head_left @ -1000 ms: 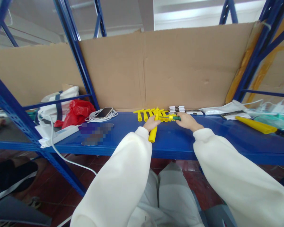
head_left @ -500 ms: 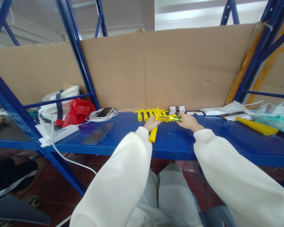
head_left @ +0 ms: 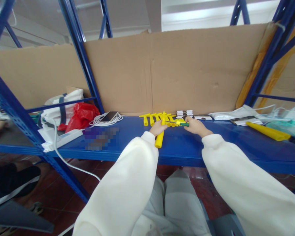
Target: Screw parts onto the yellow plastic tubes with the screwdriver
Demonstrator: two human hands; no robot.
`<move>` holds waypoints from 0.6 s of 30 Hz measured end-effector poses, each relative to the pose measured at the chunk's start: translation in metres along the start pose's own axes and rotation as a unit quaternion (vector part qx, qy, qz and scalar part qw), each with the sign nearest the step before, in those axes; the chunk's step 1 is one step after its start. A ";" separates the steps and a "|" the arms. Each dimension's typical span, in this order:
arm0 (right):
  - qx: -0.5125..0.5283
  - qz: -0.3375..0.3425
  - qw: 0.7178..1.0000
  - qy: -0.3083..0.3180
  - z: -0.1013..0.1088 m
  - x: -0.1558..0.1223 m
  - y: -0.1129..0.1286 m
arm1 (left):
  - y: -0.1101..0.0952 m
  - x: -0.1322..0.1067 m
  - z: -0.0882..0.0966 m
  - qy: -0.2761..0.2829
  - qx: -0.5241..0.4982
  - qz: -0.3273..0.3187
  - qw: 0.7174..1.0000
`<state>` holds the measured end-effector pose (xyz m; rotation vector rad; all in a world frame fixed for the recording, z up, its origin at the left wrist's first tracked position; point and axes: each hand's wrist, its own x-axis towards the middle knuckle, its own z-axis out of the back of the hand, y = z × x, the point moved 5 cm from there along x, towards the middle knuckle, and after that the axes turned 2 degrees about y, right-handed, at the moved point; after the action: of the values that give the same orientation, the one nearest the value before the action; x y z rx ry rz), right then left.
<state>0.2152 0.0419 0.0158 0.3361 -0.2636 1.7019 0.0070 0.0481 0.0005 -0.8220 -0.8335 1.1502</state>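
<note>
- Gripping a yellow tube (head_left: 159,139), the left hand (head_left: 158,128) is curled shut around its upper end in the head view. The tube lies on the blue shelf (head_left: 211,144) at the middle of the board, with its lower end pointing toward the shelf's front edge.
- The right hand (head_left: 195,126) is closed around the handle of a green-and-yellow screwdriver (head_left: 178,123). It rests on the shelf's middle, and the thin shaft points across at the top of the tube.
- A row of yellow T-pieces (head_left: 154,117) lies toward the back of the shelf, just behind both hands, with a small stack of black-and-white parts (head_left: 184,113) beside it.
- A phone (head_left: 108,116) sits on a coil of white cable (head_left: 98,122) left of the shelf's middle. A red bag (head_left: 80,116) lies at its left end.
- A long yellow cone (head_left: 265,130) lies toward the shelf's right end.
- A cardboard sheet (head_left: 186,68) stands along the back of the shelf.
</note>
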 end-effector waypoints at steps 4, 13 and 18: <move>0.008 0.005 1.000 0.001 0.000 0.000 0.000 | 0.000 0.000 0.000 0.007 0.001 0.003 1.000; 0.013 -0.003 1.000 0.003 -0.002 0.002 -0.002 | -0.001 0.000 0.000 0.011 0.000 -0.014 1.000; 0.008 -0.007 1.000 0.008 0.000 0.000 -0.001 | -0.001 0.000 0.001 0.005 0.004 -0.009 1.000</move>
<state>0.2163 0.0423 0.0155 0.3359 -0.2365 1.6937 0.0066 0.0478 0.0018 -0.8126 -0.8264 1.1324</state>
